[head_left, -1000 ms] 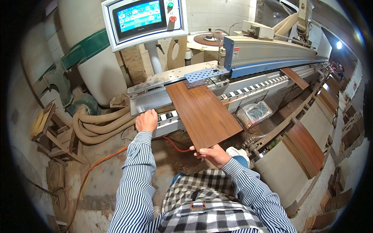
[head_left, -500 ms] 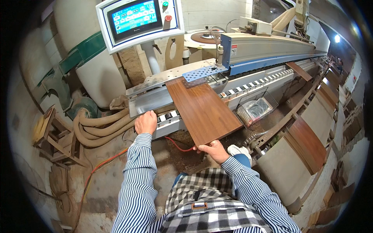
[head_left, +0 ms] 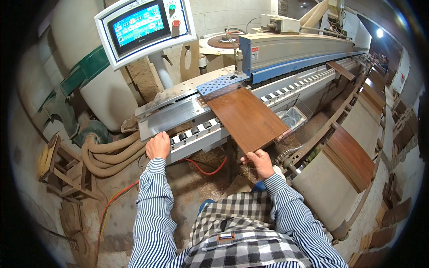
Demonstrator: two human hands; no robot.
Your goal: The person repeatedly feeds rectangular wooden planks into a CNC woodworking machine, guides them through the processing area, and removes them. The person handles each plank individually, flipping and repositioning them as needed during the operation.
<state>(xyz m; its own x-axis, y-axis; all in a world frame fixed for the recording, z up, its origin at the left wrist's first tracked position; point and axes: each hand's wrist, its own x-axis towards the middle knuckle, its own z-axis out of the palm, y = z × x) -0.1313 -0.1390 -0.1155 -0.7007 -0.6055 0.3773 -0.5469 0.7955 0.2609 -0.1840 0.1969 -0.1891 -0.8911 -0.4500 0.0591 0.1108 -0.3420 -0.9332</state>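
Observation:
A brown wood-grain board [head_left: 250,117] lies flat across the machine's roller track [head_left: 196,130]. Its far end sits under the perforated blue plate [head_left: 223,85] at the start of the long blue-edged beam. My right hand [head_left: 259,163] pinches the near corner of the board, thumb uppermost and the other fingers partly hidden. At the left end of the machine bed, beside the smooth metal plate [head_left: 172,121], my left hand [head_left: 158,145] is closed with its fingers curled. Whatever those fingers grip, if anything, is hidden.
A control panel [head_left: 145,29] with a lit screen stands behind the bed. Several ribbed hoses [head_left: 109,156] and a wooden stool [head_left: 67,167] are at left. On the right, a conveyor [head_left: 321,192] carries stacked brown boards [head_left: 351,156]. A smaller board [head_left: 341,70] juts out farther along the track.
The board has slid along the track to the right, deeper past the blue plate, and my right hand has gone with it. My left hand stays by the bed's end. The whole view has shifted slightly.

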